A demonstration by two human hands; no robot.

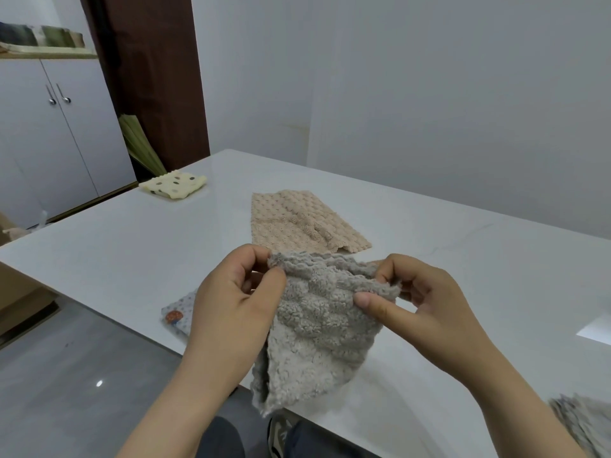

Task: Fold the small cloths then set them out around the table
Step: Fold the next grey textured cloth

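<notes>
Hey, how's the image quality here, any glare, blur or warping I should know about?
Head view: soft, even light with faint shadows; a bright glare patch on the table at the right edge and a small light spot on the floor; wide-angle bending of the table edges; the grey cloth and both hands are sharp, while another cloth at the lower right corner is smeared.

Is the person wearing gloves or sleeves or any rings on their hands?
No gloves. The left hand and right hand are both bare, with short, plain nails. No rings, watch or bracelets show, and no sleeves either: the forearms are uncovered right down to the picture's bottom edge.
</notes>
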